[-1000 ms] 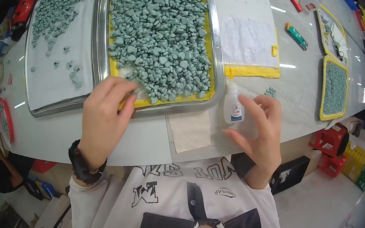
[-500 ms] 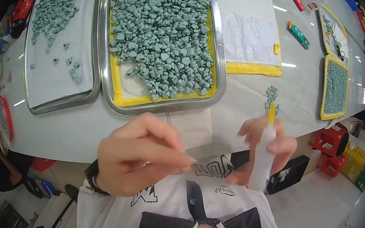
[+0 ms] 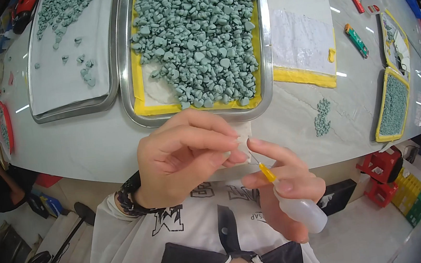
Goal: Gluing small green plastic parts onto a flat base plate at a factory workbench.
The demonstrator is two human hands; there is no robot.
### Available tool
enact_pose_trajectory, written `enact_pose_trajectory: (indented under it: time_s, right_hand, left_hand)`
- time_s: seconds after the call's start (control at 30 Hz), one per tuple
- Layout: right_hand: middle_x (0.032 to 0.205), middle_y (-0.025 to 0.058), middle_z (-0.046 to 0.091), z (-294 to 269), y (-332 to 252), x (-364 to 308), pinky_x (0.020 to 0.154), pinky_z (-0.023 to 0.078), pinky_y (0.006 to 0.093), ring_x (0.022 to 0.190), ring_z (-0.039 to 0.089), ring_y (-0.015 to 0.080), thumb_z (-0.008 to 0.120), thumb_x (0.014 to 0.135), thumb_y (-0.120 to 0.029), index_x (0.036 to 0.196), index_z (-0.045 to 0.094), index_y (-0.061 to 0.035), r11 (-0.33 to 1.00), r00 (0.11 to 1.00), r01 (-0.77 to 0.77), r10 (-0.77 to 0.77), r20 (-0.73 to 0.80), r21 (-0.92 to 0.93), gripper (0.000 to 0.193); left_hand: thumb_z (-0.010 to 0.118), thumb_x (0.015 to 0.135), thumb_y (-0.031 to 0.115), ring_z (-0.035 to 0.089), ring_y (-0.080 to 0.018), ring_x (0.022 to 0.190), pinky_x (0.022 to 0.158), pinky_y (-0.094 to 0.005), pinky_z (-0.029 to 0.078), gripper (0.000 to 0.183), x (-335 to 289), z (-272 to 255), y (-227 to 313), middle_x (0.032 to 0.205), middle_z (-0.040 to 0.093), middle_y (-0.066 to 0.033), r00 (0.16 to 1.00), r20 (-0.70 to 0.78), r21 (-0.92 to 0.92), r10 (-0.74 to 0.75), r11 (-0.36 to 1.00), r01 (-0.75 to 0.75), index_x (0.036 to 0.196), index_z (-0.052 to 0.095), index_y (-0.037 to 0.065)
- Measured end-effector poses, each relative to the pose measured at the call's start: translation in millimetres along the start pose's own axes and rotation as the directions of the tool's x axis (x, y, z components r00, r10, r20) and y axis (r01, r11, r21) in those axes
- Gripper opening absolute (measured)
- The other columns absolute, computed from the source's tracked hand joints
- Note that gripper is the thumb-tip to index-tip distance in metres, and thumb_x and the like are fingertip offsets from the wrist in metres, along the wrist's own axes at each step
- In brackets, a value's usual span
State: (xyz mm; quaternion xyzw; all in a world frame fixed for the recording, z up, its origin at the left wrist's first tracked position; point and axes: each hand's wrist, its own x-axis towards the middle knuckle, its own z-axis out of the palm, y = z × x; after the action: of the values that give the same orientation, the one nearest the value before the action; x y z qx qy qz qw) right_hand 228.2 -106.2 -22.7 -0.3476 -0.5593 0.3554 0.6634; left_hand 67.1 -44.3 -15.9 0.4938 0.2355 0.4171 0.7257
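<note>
My left hand (image 3: 179,159) is closed in a pinch in front of the middle tray; whatever its fingertips hold is too small to make out. My right hand (image 3: 292,179) grips a white squeeze bottle (image 3: 304,212), tilted so its yellow nozzle (image 3: 267,173) and thin needle tip point up and left, close to the left fingertips. Past my hands, a metal tray (image 3: 265,61) lined in yellow bears a dense layer of small grey-green pieces (image 3: 199,43), some heart-shaped. A small heap of finer green pieces (image 3: 322,117) lies on the table to the right.
To the left stands a second tray (image 3: 74,90) with scattered green pieces on white lining. A yellow-edged white board (image 3: 302,41), a green-and-orange box (image 3: 356,41) and yellow-rimmed trays (image 3: 392,104) are at right. Red stools (image 3: 382,179) stand below the table edge.
My right hand has brought the bottle left and tilted its nozzle toward my left fingertips. My left hand has moved right and slightly away from me, still pinched. The view has shifted slightly.
</note>
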Motion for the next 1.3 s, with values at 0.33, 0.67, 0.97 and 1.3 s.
enact_pose_trajectory:
  time_s: [0.33,0.67,0.97,1.3]
  right_hand:
    - [0.076,0.0184,0.062,-1.3,-3.6,0.2,0.08,0.037,0.0521,0.097,0.049,0.0499,0.039,0.079,-0.062,0.098,0.044,-0.0065,0.994,0.993,-0.109,0.108,0.042,0.012,0.06]
    - [0.065,0.0154,0.061,-1.7,-3.7,6.8,0.076,0.038,0.0517,0.09,0.054,0.0464,0.034,0.081,-0.061,0.096,0.045,-0.0061,0.992,0.992,-0.101,0.106,0.062,-0.076,0.058]
    - [0.063,0.0129,0.06,-2.0,-2.7,8.6,0.071,0.039,0.0481,0.084,0.057,0.0404,0.031,0.085,-0.056,0.092,0.045,-0.0067,0.985,0.993,-0.092,0.102,0.064,-0.149,0.052]
    - [0.059,0.0109,0.059,-1.9,-3.9,9.7,0.072,0.039,0.0477,0.082,0.058,0.0387,0.031,0.085,-0.055,0.09,0.045,-0.0074,0.977,0.99,-0.107,0.121,0.067,-0.186,0.05]
  left_hand:
    - [0.049,0.079,-0.005,0.058,-0.0224,0.084,0.067,-0.0292,0.047,0.018,3.6,1.5,0.3,0.096,0.052,-0.0169,0.989,-0.085,-0.014,-0.12,0.993,0.119,0.096,0.053,-0.004]
    - [0.047,0.076,-0.016,0.056,-0.0206,0.094,0.083,-0.03,0.047,0.028,2.6,2.3,-0.3,0.105,0.051,-0.0154,0.971,-0.025,-0.289,-0.239,0.931,0.222,0.102,0.051,-0.009]
    - [0.048,0.074,-0.017,0.055,-0.0202,0.095,0.083,-0.0298,0.047,0.029,1.0,4.1,-3.0,0.104,0.05,-0.0147,0.976,-0.034,-0.25,-0.214,0.947,0.199,0.101,0.052,-0.008]
    - [0.049,0.073,-0.017,0.054,-0.019,0.095,0.084,-0.0292,0.047,0.028,1.1,4.7,-3.3,0.103,0.05,-0.0136,0.975,-0.034,-0.241,-0.219,0.949,0.204,0.1,0.052,-0.008]
